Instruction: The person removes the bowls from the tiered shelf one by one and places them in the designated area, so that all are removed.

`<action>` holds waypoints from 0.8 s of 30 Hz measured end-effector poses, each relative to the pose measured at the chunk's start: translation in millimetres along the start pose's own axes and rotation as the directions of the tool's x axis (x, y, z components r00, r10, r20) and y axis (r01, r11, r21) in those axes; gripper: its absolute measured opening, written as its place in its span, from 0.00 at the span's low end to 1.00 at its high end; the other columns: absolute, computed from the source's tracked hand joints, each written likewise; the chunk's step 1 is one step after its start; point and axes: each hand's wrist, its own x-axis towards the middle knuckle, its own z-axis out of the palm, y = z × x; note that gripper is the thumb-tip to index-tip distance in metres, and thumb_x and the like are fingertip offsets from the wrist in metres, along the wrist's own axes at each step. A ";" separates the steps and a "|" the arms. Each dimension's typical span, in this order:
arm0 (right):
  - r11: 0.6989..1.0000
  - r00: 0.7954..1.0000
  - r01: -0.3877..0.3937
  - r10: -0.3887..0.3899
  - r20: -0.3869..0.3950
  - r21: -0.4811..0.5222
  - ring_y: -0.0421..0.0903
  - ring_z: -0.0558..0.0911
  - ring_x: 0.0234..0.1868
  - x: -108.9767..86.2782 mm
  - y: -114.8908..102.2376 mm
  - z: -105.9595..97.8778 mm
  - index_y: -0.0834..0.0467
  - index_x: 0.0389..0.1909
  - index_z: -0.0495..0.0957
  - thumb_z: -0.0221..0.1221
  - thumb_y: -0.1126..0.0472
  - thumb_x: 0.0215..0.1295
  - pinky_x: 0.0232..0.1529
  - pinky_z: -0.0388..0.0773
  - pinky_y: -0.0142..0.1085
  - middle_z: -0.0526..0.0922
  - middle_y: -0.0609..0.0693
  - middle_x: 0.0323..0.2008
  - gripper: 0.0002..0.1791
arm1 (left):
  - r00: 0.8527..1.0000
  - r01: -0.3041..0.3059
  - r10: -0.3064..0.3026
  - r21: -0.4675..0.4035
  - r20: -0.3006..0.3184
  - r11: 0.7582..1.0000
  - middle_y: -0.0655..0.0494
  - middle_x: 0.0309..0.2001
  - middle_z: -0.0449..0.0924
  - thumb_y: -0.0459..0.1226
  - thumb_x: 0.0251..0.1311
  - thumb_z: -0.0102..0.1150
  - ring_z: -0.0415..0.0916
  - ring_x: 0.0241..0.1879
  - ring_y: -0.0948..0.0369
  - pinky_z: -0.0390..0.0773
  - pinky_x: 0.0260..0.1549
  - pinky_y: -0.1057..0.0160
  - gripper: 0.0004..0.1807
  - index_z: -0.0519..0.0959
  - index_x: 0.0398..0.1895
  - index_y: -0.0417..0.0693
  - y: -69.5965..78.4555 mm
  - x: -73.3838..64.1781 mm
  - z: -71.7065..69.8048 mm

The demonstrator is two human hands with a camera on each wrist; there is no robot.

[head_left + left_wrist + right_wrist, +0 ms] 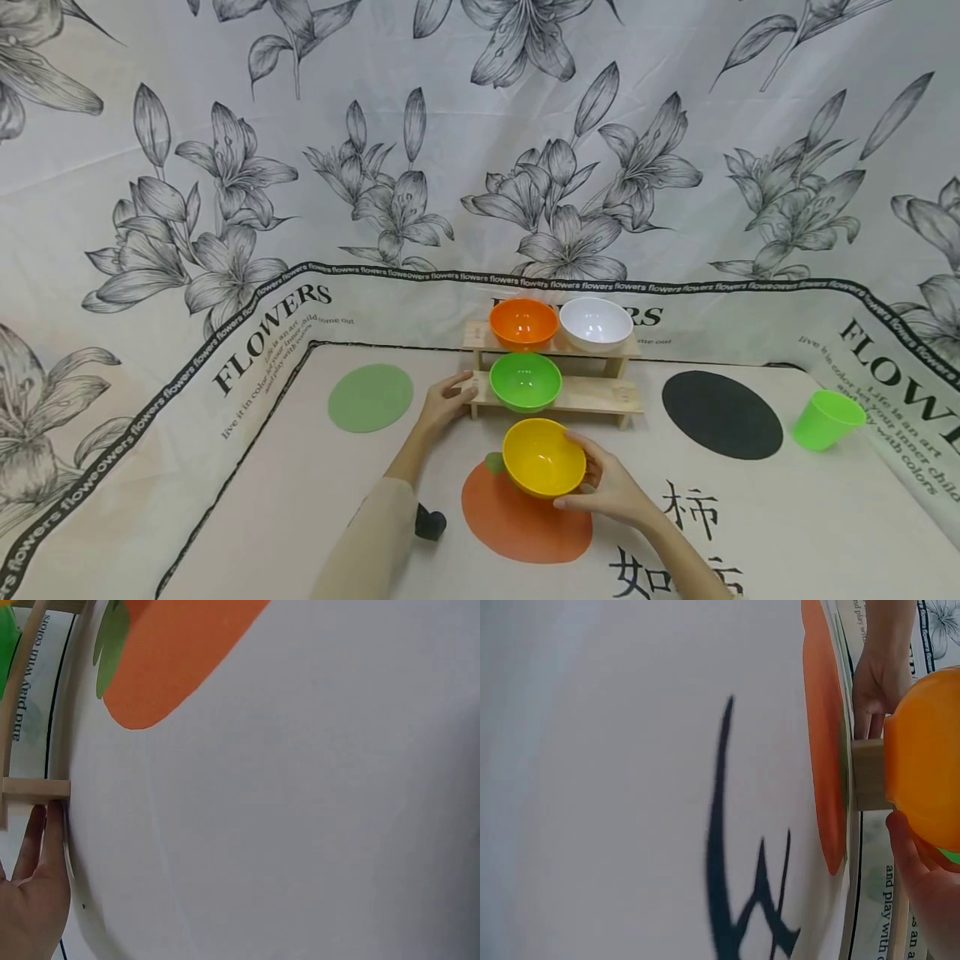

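Note:
My right hand (pixel 611 492) holds a yellow bowl (pixel 543 458) by its right side, thumb low and fingers at the rim. The bowl is off the table, over the printed orange persimmon and in front of the shelf; it looks orange-yellow (pixel 930 765) in the right wrist view. My left hand (pixel 446 404) touches the left end of a two-step wooden shelf (pixel 592 393). In the left wrist view its extended fingers (pixel 52 840) meet the shelf's wooden leg. A green bowl (pixel 525 383) sits on the lower step, left of its middle. On the upper step stand an orange bowl (pixel 523 325) and a white bowl (pixel 596 325).
A green cup (pixel 827 419) stands tilted in view at the far right. The tablecloth carries a printed green circle (pixel 371 398), a black oval (pixel 722 415) and the persimmon (pixel 525 525). A small black object (pixel 431 523) shows beside the left sleeve. A flower-printed cloth hangs behind.

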 end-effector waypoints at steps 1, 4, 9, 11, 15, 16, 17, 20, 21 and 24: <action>1.000 1.000 0.007 -0.007 0.012 0.003 0.66 0.72 0.56 3.2 1.2 2.8 0.73 0.67 0.53 0.70 0.67 0.47 0.51 0.78 0.31 0.60 0.74 0.63 0.49 | 1.000 0.003 -0.003 -0.003 0.000 1.000 0.34 0.56 0.73 0.37 0.60 0.61 0.76 0.47 0.53 0.81 0.45 0.58 0.26 0.71 0.61 0.39 -0.4 0.4 -0.2; 1.000 0.999 0.015 -0.015 0.033 0.005 0.65 0.72 0.56 12.4 4.8 11.4 0.73 0.67 0.52 0.71 0.66 0.47 0.51 0.78 0.33 0.60 0.73 0.63 0.50 | 1.000 0.007 -0.007 0.002 -0.009 1.000 0.36 0.57 0.72 0.38 0.60 0.61 0.76 0.47 0.55 0.81 0.44 0.59 0.26 0.72 0.61 0.40 -1.0 1.3 -0.3; 1.000 0.996 -0.013 0.011 0.086 0.028 0.66 0.71 0.57 24.8 8.6 23.3 0.73 0.68 0.49 0.70 0.64 0.50 0.52 0.78 0.36 0.58 0.73 0.65 0.50 | 1.000 -0.006 0.006 0.004 -0.006 1.000 0.36 0.56 0.73 0.37 0.60 0.61 0.76 0.46 0.54 0.82 0.44 0.59 0.25 0.72 0.61 0.39 -2.3 2.7 -0.3; 0.999 0.994 -0.030 0.025 0.110 0.043 0.65 0.72 0.57 28.0 9.2 26.9 0.73 0.68 0.48 0.69 0.64 0.51 0.52 0.78 0.36 0.57 0.74 0.65 0.50 | 1.000 -0.005 0.005 -0.002 -0.006 1.000 0.36 0.55 0.73 0.37 0.60 0.61 0.77 0.46 0.54 0.82 0.44 0.58 0.25 0.72 0.60 0.39 -2.8 2.8 0.0; 0.997 0.989 -0.042 0.033 0.147 0.060 0.65 0.72 0.57 32.7 9.7 32.4 0.74 0.69 0.47 0.68 0.64 0.53 0.52 0.78 0.35 0.55 0.75 0.65 0.50 | 1.000 0.011 -0.012 -0.006 -0.014 1.000 0.36 0.54 0.74 0.37 0.60 0.61 0.77 0.46 0.54 0.82 0.44 0.59 0.25 0.72 0.61 0.40 -2.9 2.4 0.6; 0.997 0.988 -0.041 0.031 0.153 0.064 0.65 0.72 0.56 33.5 9.5 33.4 0.74 0.69 0.47 0.68 0.64 0.53 0.51 0.78 0.36 0.54 0.75 0.65 0.49 | 1.000 0.010 -0.010 -0.006 -0.014 1.000 0.35 0.54 0.74 0.37 0.60 0.61 0.77 0.46 0.53 0.81 0.44 0.59 0.25 0.72 0.61 0.40 -2.5 2.3 0.8; 0.997 0.987 -0.040 0.029 0.159 0.065 0.65 0.73 0.56 34.2 9.3 34.3 0.74 0.69 0.47 0.67 0.64 0.54 0.51 0.78 0.36 0.54 0.75 0.65 0.49 | 1.000 0.017 -0.017 -0.013 -0.015 1.000 0.35 0.54 0.74 0.37 0.60 0.61 0.77 0.47 0.53 0.81 0.45 0.59 0.25 0.72 0.61 0.41 -2.0 2.1 1.0; 0.997 0.984 -0.046 0.033 0.175 0.069 0.66 0.72 0.57 35.5 8.9 36.5 0.73 0.69 0.46 0.66 0.65 0.55 0.51 0.79 0.37 0.52 0.76 0.66 0.48 | 0.999 0.027 -0.027 -0.021 -0.019 0.999 0.35 0.52 0.75 0.37 0.60 0.61 0.77 0.46 0.53 0.81 0.45 0.58 0.25 0.73 0.61 0.42 -0.3 1.5 1.6; 0.996 0.982 -0.050 0.037 0.183 0.069 0.66 0.72 0.57 35.6 8.8 37.0 0.73 0.69 0.46 0.66 0.65 0.56 0.51 0.79 0.37 0.51 0.76 0.66 0.48 | 0.999 0.030 -0.030 -0.022 -0.020 0.999 0.36 0.52 0.75 0.37 0.59 0.62 0.77 0.46 0.53 0.81 0.45 0.58 0.25 0.73 0.61 0.42 0.4 1.1 1.8; 0.996 0.977 -0.065 0.050 0.206 0.068 0.67 0.70 0.58 36.1 8.7 38.3 0.74 0.69 0.44 0.64 0.65 0.57 0.51 0.79 0.37 0.48 0.76 0.67 0.47 | 0.999 0.036 -0.037 -0.019 -0.029 0.999 0.35 0.51 0.75 0.37 0.59 0.62 0.77 0.45 0.53 0.81 0.45 0.57 0.25 0.73 0.60 0.42 1.1 0.2 1.9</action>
